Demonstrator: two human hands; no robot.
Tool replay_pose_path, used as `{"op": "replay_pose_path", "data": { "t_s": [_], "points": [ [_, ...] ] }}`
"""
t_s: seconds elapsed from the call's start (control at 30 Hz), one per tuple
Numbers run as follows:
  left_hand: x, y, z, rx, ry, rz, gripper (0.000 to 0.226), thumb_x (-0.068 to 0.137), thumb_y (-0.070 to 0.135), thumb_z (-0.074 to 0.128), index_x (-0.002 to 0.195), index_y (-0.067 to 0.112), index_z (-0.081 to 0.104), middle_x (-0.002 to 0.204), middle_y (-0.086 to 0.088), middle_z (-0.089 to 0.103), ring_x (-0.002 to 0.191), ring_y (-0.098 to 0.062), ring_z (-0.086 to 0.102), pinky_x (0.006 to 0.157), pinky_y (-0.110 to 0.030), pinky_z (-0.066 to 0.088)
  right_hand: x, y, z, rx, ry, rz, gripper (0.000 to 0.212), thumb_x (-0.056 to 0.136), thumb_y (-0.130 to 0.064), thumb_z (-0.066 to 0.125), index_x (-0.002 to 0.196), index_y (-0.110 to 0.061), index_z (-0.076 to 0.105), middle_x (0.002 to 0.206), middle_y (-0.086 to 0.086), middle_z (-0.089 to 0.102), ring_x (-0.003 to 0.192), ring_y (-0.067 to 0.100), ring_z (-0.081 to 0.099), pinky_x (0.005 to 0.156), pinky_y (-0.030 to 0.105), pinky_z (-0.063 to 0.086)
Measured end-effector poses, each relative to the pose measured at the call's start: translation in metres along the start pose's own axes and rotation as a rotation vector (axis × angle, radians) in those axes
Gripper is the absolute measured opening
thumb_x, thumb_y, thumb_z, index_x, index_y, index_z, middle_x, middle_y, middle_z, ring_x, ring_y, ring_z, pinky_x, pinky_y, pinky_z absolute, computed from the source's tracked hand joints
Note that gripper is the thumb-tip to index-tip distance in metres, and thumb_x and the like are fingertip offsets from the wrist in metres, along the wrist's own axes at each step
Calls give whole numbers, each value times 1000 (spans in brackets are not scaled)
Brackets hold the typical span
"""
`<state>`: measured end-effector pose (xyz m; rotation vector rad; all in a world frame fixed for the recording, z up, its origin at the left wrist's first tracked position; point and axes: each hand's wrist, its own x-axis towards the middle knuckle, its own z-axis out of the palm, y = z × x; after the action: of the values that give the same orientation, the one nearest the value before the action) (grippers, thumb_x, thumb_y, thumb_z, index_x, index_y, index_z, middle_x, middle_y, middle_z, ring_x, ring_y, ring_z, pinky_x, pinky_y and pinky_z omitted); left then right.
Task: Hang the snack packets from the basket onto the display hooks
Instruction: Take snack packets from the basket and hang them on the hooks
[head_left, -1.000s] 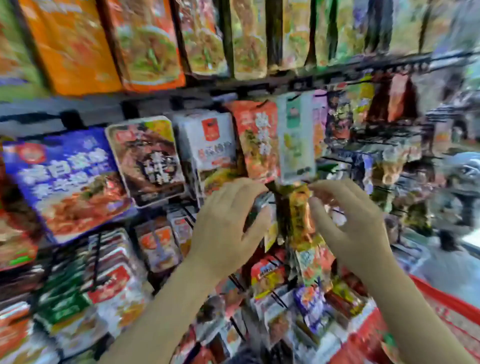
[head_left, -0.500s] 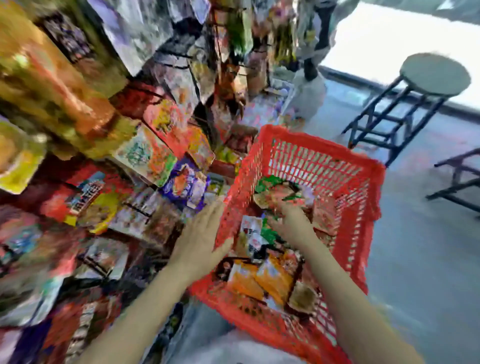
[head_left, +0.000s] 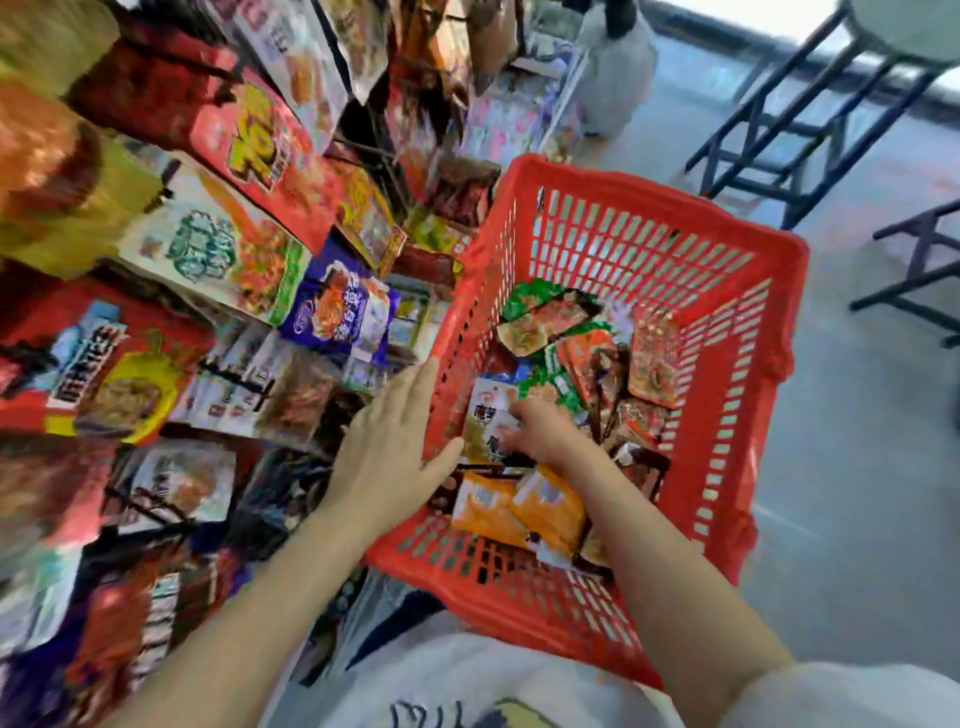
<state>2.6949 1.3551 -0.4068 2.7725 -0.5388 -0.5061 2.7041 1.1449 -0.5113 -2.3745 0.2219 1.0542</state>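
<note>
Grey smooth floor stretches beyond and to the right of both hands, with a dark metal stool frame standing on it well past the right hand. To the left of the left hand rises a crowded display rack hung with overlapping snack bags, among them a purple bag just above the left hand's fingertips and a white and green bag further up and left; the hooks themselves are too blurred to pick out. A red slotted plastic basket sits between the rack and the open floor, and inside it lie loose snack packets in a jumble: two orange packets nearest the wrists, green and red ones further away. The left hand is spread with fingers straight, its palm resting against the outside of the basket's left wall and its thumb over the rim. The right hand reaches down inside the basket, fingers curled onto a white packet lying against the left wall; whether it pinches that packet or only touches it is not clear through the blur.
</note>
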Motion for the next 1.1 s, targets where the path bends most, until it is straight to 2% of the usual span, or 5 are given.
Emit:
{"op": "replay_pose_path", "data": {
  "t_s": [0.13,0.27,0.47,0.73,1.1],
  "points": [
    [-1,2,-1,-43,-21,0,85,99,53,45,162,19,-3,169,-5,9,155,-21,12,123,-40,16,-13,1,-10,176,50,-43,44,88,-27,78,125,-9,66,126,9,65,124,32,54,102,40,42],
    [-15,-4,0,-83,-24,30,84,99,52,46,162,22,0,170,-2,4,155,-22,13,122,-46,23,-24,0,-19,118,-16,-155,16,92,-23,72,87,-17,59,89,4,58,86,27,57,66,30,42],
    [-49,-16,6,-114,-49,6,90,86,75,26,155,41,-21,168,10,-12,154,-14,5,120,-38,14,-16,-13,-2,-283,-287,-175,94,79,-48,82,153,-16,35,152,6,48,138,32,46,114,51,36],
    [-47,-13,9,-80,-55,-52,89,97,60,43,155,41,-22,169,6,-12,156,-20,5,122,-50,16,-13,-34,23,-595,-377,-216,99,77,-54,81,155,-18,31,152,3,47,139,31,45,117,57,25],
    [-48,-10,9,-109,-12,-63,87,98,56,46,157,40,-16,170,3,-6,155,-24,11,119,-50,23,-24,-9,9,-13,-334,-139,99,78,-23,87,157,-12,29,162,8,31,142,31,41,94,34,44]
  ]
}}
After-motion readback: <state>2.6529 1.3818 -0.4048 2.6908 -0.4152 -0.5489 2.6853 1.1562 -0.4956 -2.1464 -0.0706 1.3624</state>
